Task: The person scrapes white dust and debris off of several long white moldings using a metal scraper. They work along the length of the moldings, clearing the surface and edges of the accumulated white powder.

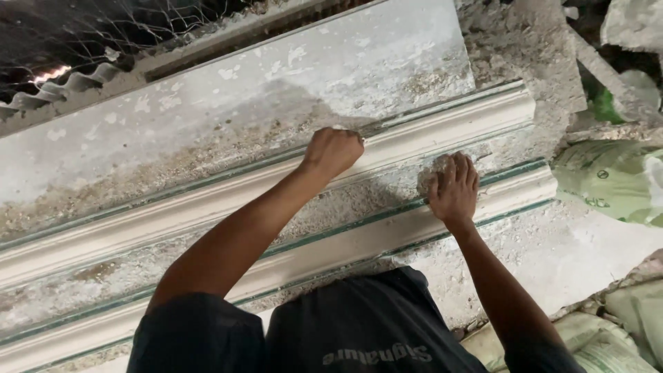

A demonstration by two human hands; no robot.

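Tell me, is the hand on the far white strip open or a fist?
A fist. The left hand is curled shut, knuckles up, pressed on the far white moulding. Whether it grips anything cannot be told.

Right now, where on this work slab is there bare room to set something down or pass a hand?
Free: the flat strip of slab above the upper moulding, and the pale floor right of the lower moulding. Crowded: the gritty channel between the mouldings, where the right hand rests, and beside the left hand. Sacks fill the right edge.
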